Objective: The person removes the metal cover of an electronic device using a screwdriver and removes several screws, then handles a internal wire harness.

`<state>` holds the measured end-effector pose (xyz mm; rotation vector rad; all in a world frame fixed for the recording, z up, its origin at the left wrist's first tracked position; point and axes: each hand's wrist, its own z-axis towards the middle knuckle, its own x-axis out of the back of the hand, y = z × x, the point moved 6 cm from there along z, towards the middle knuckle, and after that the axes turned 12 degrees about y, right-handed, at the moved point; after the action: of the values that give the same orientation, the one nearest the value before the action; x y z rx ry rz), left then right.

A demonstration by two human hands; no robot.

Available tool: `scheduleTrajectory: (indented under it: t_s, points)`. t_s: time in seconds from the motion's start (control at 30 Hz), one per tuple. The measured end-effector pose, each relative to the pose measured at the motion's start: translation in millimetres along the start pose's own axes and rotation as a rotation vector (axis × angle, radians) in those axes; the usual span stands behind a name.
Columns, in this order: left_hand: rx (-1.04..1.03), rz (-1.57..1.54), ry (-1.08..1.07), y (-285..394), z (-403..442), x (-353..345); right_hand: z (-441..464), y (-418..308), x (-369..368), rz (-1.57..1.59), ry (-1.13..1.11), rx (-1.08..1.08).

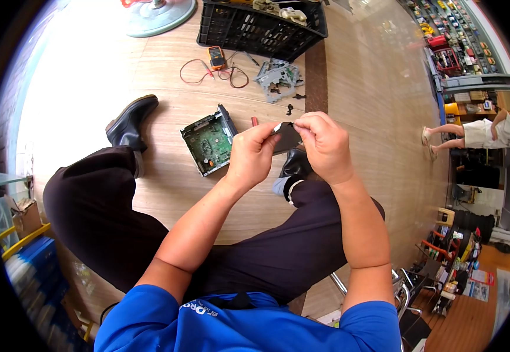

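Note:
My left hand (251, 157) pinches the left edge of a small, dark, flat rectangular piece (286, 141). On its other side, the thumb and fingers of my right hand (325, 145) are closed on its upper right corner. Its exact kind does not show. To the left of my left hand, an open metal-framed case with a green circuit board (208, 142) lies on the floor. A short red object (255, 121) is just beyond my left fingers, partly hidden. Small black parts (290, 110) lie beyond my hands.
An orange multimeter (216, 57) with red and black leads lies beside a grey metal bracket (279, 79). Behind them stands a black plastic crate (261, 32). My black shoes (131, 122) flank the work. A person in light shorts (482, 134) stands far right.

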<state>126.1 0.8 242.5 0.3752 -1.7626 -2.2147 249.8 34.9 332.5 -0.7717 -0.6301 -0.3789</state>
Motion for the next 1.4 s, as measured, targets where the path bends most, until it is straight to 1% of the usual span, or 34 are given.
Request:
scheduleTrajectory:
  t_s: [0.23,0.4,0.47,0.6,0.67,0.7,0.87,1.1,1.2,1.27,1.4]
  points:
    - [0.105,-0.013,0.017,-6,-1,0,-2,-6,-5,-0.089,0.084,0.096]
    - [0.189,-0.069,0.010,-15,-2,-1,-3,-5,-8,-0.086,0.102,0.117]
    - [0.228,-0.057,-0.026,-16,-2,-2,-3,-6,-8,-0.091,0.104,0.118]
    - [0.244,-0.023,-0.037,-16,-3,-3,-2,-6,-11,-0.133,0.076,0.127]
    - [0.197,-0.063,0.033,-16,-2,-2,-2,-6,-13,-0.140,0.067,0.128]
    - [0.197,-0.063,0.032,-16,-2,-2,-2,-6,-13,-0.172,0.068,0.144]
    - [0.262,-0.072,0.018,-18,-3,-4,-1,-5,-15,-0.235,0.060,0.153]
    - [0.311,-0.022,-0.020,-22,-5,-4,-8,1,-25,-0.305,-0.053,0.124]
    - [0.343,-0.077,-0.032,-34,-6,-7,-9,2,-29,-0.324,-0.096,0.112]
    - [0.419,-0.148,-0.057,-40,-7,-8,-10,5,-30,-0.332,-0.106,0.113]
    - [0.460,-0.184,-0.023,-50,-2,-5,-20,4,-38,-0.284,-0.232,0.096]
